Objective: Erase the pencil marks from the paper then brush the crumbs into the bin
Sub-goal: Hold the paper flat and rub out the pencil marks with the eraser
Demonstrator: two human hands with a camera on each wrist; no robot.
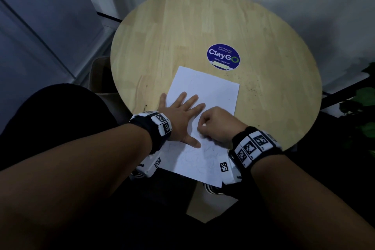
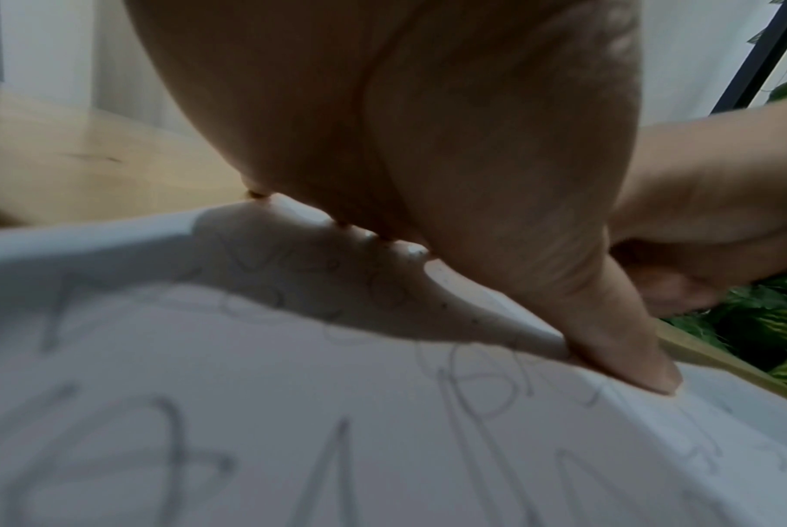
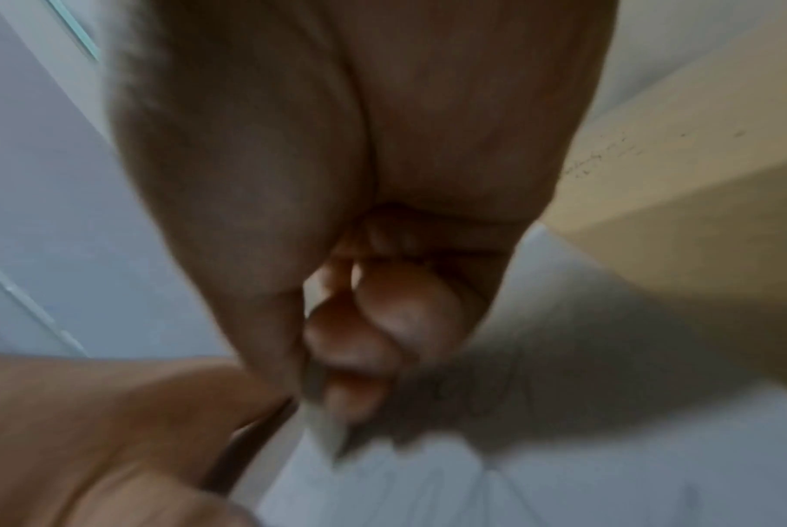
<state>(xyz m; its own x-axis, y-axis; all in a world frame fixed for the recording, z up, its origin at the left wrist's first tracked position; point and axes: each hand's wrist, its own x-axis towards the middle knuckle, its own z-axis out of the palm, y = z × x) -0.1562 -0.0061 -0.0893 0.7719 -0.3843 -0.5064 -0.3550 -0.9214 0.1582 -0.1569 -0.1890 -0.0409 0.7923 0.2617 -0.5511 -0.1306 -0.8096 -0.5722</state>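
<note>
Both hands are on the sheet of paper (image 1: 205, 95). My left hand (image 1: 180, 119) lies flat with fingers spread, palm and thumb pressing the page onto the round wooden table (image 1: 263, 46). My right hand (image 1: 217, 124) is curled into a fist around a small white eraser (image 1: 204, 125), whose tip meets the page just beside the left thumb.

From the left wrist view, pencil marks (image 2: 179, 460) remain thick on the near part of the sheet, which overhangs the table edge toward me; the far half looks faint or clean. The page's long axis runs away from me, tilted slightly right, so I judge the remaining work lies nearer than the eraser, toward my body.

Dark crumbs (image 1: 251, 85) are scattered on the wood right of the page. What looks like the bin (image 1: 97, 75) sits below the table's left edge, nearer my left hand.
</note>
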